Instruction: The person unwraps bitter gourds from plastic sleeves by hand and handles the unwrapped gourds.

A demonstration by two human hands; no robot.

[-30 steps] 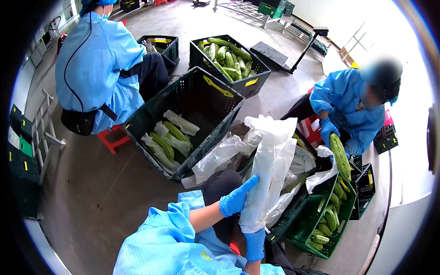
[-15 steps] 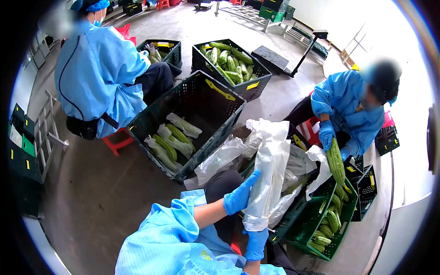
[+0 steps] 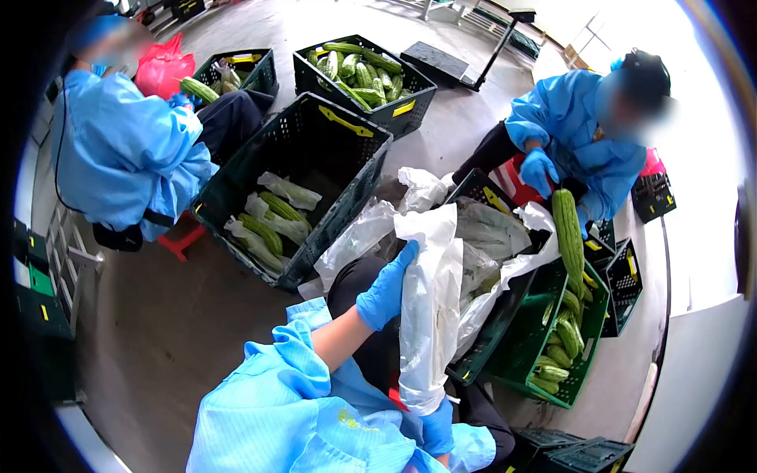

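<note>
A long white paper wrapper [image 3: 430, 307] stands nearly upright in front of me, and whatever is inside it is hidden. My left hand [image 3: 386, 290], in a blue glove, is closed on its left side near the upper part. Lower down, my right hand [image 3: 438, 427], also gloved in blue, is closed around the bottom end; some of its fingers are hidden. Just behind the wrapper, a dark green crate [image 3: 501, 335] holds more crumpled white wrapping. To the left, a large black crate [image 3: 296, 272] contains several bitter melons [image 3: 260, 233] partly covered in whitish sleeves.
At right, a seated co-worker [image 3: 572, 118] holds a long bitter melon [image 3: 566, 229] above a green crate [image 3: 593, 370] of melons. Another co-worker [image 3: 118, 150] sits at left, beside a red bag [image 3: 164, 68]. A melon-filled crate [image 3: 410, 114] and a platform scale [image 3: 436, 61] stand farther back.
My view has shifted, and both my hands remain on the wrapper. The right co-worker's upper hand has come off the bitter melon. A melon now shows at the left co-worker's hands.
</note>
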